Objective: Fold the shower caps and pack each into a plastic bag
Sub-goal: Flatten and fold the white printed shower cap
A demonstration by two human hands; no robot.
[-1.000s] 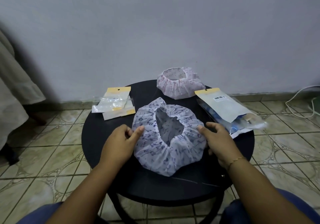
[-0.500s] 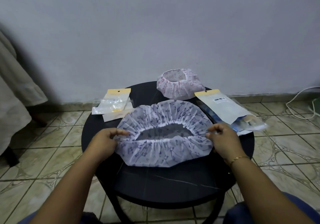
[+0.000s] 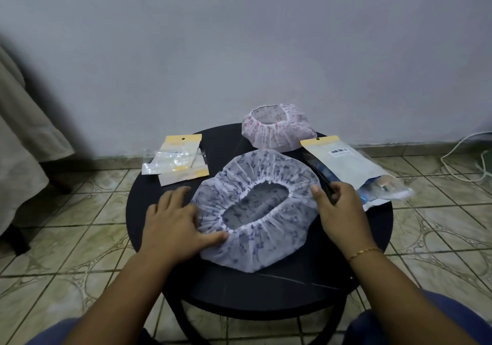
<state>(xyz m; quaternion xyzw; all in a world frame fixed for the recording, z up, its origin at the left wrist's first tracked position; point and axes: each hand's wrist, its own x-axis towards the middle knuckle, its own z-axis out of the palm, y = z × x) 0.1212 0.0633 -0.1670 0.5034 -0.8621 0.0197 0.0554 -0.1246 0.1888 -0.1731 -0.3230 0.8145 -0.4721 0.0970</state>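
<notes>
We have the blue-patterned shower cap (image 3: 255,211) lying flat on the round black bench (image 3: 266,291), its elastic opening facing up, which we judge is the spread-out start a clean fold needs. Our left hand (image 3: 175,219) lies with fingers straight on the cap's left edge, thumb along the gathered rim, a wide, flat grip that pins the thin material so it cannot slide. Our right hand (image 3: 338,206) is at the opposite edge with fingers curled at the rim; whether it actually pinches the cap or only rests against it we cannot tell. With one hand on each side, the cap lies directly between the grips and the opening is drawn into a long oval, so a fold across the middle looks like the natural next move.

Just beyond the left grip lie small plastic bags (image 3: 178,161) with yellow header cards, near enough to reach. Beyond the right grip, touching it, is a larger packet (image 3: 351,166). The pink shower cap (image 3: 277,129) waits at the far edge, puffed up and unfolded.
</notes>
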